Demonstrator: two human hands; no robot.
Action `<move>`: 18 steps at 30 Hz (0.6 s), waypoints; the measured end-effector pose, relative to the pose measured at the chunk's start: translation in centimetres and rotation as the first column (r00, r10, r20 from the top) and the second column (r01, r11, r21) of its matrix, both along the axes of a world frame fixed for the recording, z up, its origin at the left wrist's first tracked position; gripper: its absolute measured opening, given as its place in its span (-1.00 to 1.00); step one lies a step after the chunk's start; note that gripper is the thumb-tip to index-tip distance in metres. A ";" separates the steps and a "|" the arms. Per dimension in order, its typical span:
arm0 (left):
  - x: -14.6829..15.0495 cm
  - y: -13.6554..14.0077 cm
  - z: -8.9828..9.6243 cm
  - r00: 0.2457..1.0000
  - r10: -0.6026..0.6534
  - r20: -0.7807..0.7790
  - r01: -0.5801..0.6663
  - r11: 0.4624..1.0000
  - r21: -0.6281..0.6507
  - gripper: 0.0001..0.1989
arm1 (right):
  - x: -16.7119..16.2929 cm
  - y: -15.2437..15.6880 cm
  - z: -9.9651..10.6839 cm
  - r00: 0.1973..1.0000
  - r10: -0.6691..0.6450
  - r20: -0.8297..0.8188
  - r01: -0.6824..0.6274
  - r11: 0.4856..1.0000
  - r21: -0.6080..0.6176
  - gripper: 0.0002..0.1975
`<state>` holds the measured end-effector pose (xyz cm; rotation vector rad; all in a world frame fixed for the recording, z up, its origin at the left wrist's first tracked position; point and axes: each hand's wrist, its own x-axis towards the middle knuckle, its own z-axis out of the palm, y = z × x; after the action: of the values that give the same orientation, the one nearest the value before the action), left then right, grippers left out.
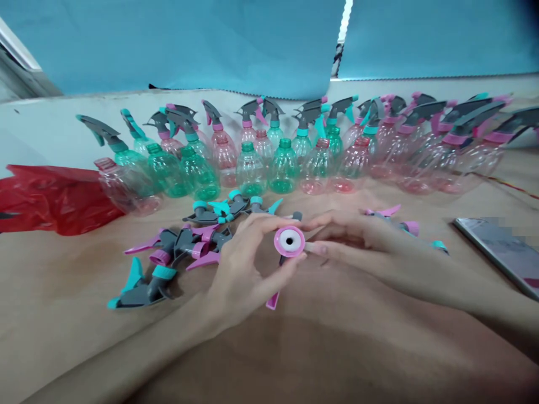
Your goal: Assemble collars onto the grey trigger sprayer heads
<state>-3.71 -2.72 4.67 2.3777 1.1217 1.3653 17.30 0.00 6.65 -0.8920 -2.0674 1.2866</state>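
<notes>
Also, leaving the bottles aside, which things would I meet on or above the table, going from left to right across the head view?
Crumpled red plastic, loose pile of spray heads, left hand, pink-collared spray head, right hand, flat rectangular device.

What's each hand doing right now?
Left hand: closed, holding a pink-collared spray head between thumb and fingers.
Right hand: fingers partly curled beside the spray head; can't tell if it's gripping anything.
</notes>
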 end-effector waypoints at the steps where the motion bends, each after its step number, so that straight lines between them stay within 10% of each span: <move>1: 0.3 0.2 -0.7 1.000 0.009 0.016 -0.009 1.000 0.021 -0.70 | 0.1 0.0 0.0 1.000 0.029 0.000 -0.029 0.999 -0.018 -0.70; 9: 1.9 2.1 -3.7 0.997 -0.010 -0.071 0.014 0.998 0.060 -0.63 | 2.4 1.9 0.2 0.943 0.066 0.327 -0.116 0.984 0.136 -0.76; 15: 2.6 3.0 -4.2 0.999 -0.027 0.046 0.028 0.999 -0.034 -0.63 | 2.7 2.7 0.7 0.965 0.061 0.254 -0.057 0.998 -0.024 -0.77; 18: 2.5 3.0 -4.2 0.996 0.003 0.084 0.006 0.994 -0.106 -0.65 | 2.1 2.2 1.2 0.978 -0.082 0.191 0.065 0.993 0.096 -0.87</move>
<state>-1.25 0.26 0.45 2.2257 1.1405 1.3559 19.36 2.24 7.81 -1.0801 -2.1997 1.0970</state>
